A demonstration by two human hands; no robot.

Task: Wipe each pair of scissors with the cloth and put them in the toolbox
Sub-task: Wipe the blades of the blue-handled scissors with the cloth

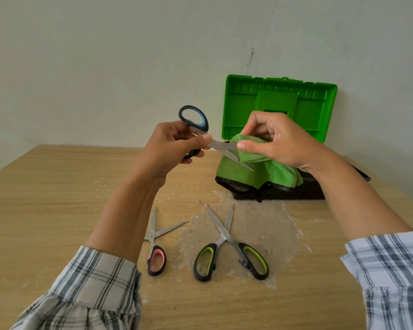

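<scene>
My left hand [174,144] grips the blue-handled scissors [221,146] by the handles, held up above the table with the blades slightly apart. My right hand [275,141] pinches a folded green cloth [272,172] around the upper blade. The rest of the cloth hangs down in front of the toolbox [279,194]. That toolbox has a black base and a green lid [278,106] standing open against the wall. Flat on the table lie pink-handled scissors [156,246] and green-handled scissors [229,246], both with blades spread.
The wooden table [57,198] has a worn, pale patch under the green-handled scissors. A plain wall stands right behind the toolbox. A dark object [360,171] pokes out beside the toolbox on the right.
</scene>
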